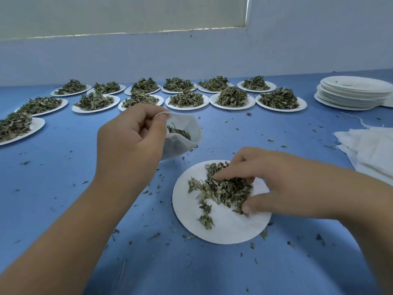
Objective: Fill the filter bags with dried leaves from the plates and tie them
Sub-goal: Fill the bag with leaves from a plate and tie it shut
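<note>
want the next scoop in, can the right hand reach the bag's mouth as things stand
Probably yes: the left hand holds the bag open near the right hand, which grips leaves on the plate; nothing stands between them.

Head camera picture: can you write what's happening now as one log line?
step: filling | left hand: holds filter bag open | right hand: pinches dried leaves on plate

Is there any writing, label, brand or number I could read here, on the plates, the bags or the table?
None: no writing shows anywhere. The filter bag in the left hand, the near plate of dried leaves, the stacked plates, the spare bags, the blue table and the wall are all plain.
</note>
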Motion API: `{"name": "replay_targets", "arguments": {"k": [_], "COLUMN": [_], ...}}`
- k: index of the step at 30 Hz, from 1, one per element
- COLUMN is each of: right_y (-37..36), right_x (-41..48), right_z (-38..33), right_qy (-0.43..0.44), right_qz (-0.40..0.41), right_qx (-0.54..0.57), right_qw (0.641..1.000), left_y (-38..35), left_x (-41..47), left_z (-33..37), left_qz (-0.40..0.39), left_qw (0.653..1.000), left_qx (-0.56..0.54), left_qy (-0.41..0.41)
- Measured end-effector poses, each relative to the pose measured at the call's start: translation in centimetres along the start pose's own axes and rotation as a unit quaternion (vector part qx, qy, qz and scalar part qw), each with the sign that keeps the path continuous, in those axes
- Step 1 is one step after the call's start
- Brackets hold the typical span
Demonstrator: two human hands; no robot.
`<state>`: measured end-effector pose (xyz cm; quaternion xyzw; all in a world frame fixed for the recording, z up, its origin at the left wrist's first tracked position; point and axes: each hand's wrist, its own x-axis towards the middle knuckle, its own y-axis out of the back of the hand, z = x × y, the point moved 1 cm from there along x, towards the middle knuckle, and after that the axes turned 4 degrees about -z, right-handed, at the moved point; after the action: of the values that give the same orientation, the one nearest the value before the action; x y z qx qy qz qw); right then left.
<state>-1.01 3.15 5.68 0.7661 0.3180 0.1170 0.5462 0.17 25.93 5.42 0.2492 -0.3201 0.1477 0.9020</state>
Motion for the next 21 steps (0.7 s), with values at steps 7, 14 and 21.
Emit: {"name": "replay_targets", "arguments": {"k": [7, 14, 21], "right_y": [-1.7, -2.6, -2.2], "right_x": [0.7, 1.1, 1.2], "right_z": [-1.3, -1.5, -2.1], "right_qy": [0.011, -0.001, -0.008], "right_qz": [-0.019, 0.016, -0.001], "right_qx": [-0.092, -0.079, -0.109], "right_qw": [0.995, 0.997, 0.994], "left_y": [-0.6, -0.9, -1.6], "left_x": [-0.2, -0.1, -0.5], "left_z": [-0.5, -0.9, -0.6], "left_qz": [-0.026, -0.034, -0.056], "left_qw": [0.998, 0.997, 0.994], "left_qx": [0.045, 0.059, 0.085], "left_qy": [-0.021, -0.02, -0.035]}}
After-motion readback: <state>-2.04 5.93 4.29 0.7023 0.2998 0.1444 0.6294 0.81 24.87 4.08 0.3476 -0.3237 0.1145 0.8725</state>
